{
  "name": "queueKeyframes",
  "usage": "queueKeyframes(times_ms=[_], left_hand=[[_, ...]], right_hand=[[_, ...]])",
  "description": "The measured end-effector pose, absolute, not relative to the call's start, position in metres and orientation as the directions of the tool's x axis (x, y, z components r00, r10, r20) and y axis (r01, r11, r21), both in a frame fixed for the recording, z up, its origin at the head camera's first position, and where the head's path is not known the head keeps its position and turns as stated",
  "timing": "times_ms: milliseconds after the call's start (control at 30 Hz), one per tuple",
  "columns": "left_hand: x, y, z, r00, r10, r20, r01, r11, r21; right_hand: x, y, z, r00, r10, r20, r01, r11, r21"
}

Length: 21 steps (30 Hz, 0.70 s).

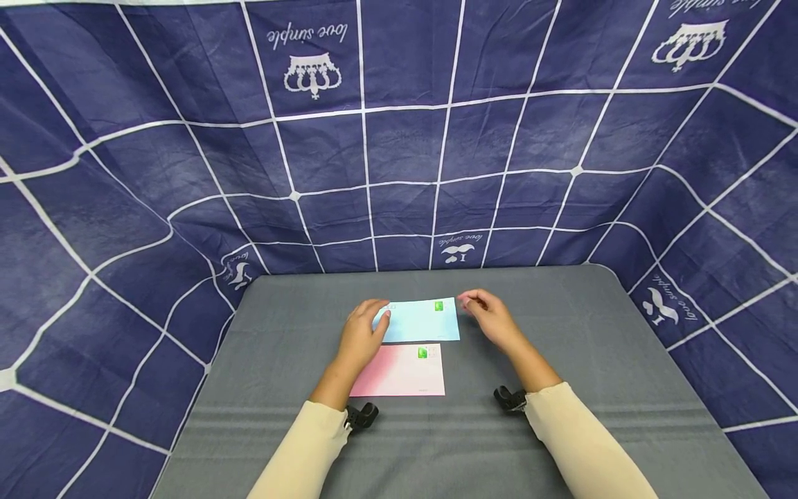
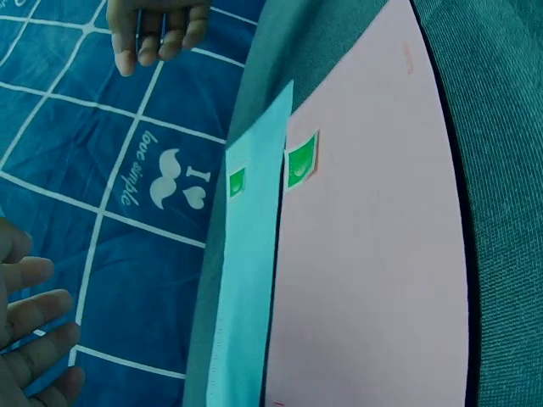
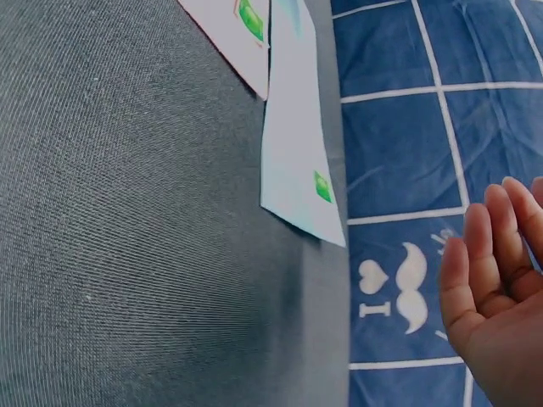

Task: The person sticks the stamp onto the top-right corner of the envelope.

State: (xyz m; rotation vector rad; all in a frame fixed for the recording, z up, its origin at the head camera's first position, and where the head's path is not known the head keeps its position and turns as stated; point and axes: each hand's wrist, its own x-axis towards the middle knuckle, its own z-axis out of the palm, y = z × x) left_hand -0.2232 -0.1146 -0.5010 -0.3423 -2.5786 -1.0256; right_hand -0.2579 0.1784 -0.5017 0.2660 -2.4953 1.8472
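A light blue envelope (image 1: pixel 418 322) with a green stamp lies at the back of the grey table. Just in front of it is a pink envelope (image 1: pixel 402 374), also stamped in green at its upper right. My left hand (image 1: pixel 361 335) hovers over the left end of the blue envelope and covers part of it; the left wrist view shows its fingers (image 2: pixel 38 326) apart from the paper. Off the blue envelope's right end, my right hand (image 1: pixel 492 319) is held with its fingers loosely bent. In the right wrist view that hand (image 3: pixel 501 288) holds nothing.
The grey cloth-covered table (image 1: pixel 592 346) stretches out on both sides of the envelopes. A dark blue curtain (image 1: pixel 405 145) with white grid lines rises behind the table and along its left and right sides. Each wrist wears a black strap (image 1: pixel 510 399).
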Motion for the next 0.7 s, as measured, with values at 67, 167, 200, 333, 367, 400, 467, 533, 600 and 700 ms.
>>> queueKeyframes(times_ms=[67, 167, 200, 333, 367, 400, 467, 533, 600, 700], left_hand=[[-0.222, -0.115, -0.500, -0.906, 0.116, 0.406, 0.360, 0.716, 0.598], [-0.220, -0.117, -0.498, -0.904, 0.136, 0.406, 0.369, 0.727, 0.579], [-0.219, -0.118, -0.497, -0.905, 0.141, 0.402, 0.368, 0.734, 0.571], [-0.218, -0.124, -0.496, -0.906, 0.160, 0.392, 0.365, 0.765, 0.531], [-0.218, -0.125, -0.496, -0.907, 0.163, 0.388, 0.362, 0.772, 0.522], [-0.217, -0.127, -0.497, -0.908, 0.167, 0.385, 0.361, 0.779, 0.512], [-0.216, -0.130, -0.497, -0.911, 0.168, 0.377, 0.353, 0.793, 0.497], [-0.214, -0.133, -0.497, -0.917, 0.163, 0.363, 0.335, 0.807, 0.485], [-0.213, -0.136, -0.498, -0.924, 0.153, 0.350, 0.315, 0.823, 0.472], [-0.212, -0.139, -0.498, -0.934, 0.136, 0.329, 0.281, 0.848, 0.449]], right_hand=[[-0.254, 0.180, -0.498, -0.980, -0.131, 0.149, -0.187, 0.350, -0.918], [-0.248, 0.182, -0.493, -0.972, -0.151, 0.183, -0.231, 0.432, -0.872], [-0.247, 0.183, -0.492, -0.970, -0.156, 0.188, -0.239, 0.456, -0.857], [-0.242, 0.186, -0.489, -0.961, -0.167, 0.219, -0.275, 0.529, -0.803], [-0.241, 0.187, -0.489, -0.960, -0.166, 0.228, -0.281, 0.539, -0.794], [-0.240, 0.189, -0.488, -0.958, -0.161, 0.236, -0.285, 0.546, -0.788], [-0.238, 0.192, -0.488, -0.949, -0.159, 0.272, -0.313, 0.566, -0.762], [-0.237, 0.195, -0.487, -0.939, -0.157, 0.307, -0.338, 0.590, -0.733], [-0.235, 0.198, -0.487, -0.928, -0.154, 0.339, -0.358, 0.619, -0.699], [-0.231, 0.203, -0.486, -0.920, -0.147, 0.363, -0.362, 0.673, -0.645]])
